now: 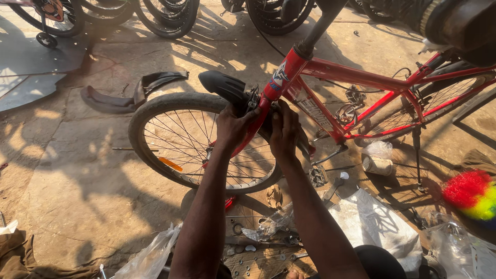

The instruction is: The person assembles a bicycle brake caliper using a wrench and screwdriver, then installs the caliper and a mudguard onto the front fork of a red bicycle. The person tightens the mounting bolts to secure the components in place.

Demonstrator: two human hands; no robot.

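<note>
A red bicycle frame (361, 75) stands in front of me with its front wheel (175, 139) turned left. A black plastic mudguard (223, 85) sits over the tyre at the fork crown. My left hand (233, 126) grips the red fork and the brake area just below the mudguard. On the other side of the fork, my right hand (284, 129) presses against the same spot. What my fingers hold there is hidden.
Two loose black mudguards (132, 93) lie on the stone ground at the left. Plastic bags (372, 219), washers and small metal parts (263, 256) lie near my feet. More bicycle wheels (165, 15) stand at the back. A rainbow-coloured tuft (473, 194) is at right.
</note>
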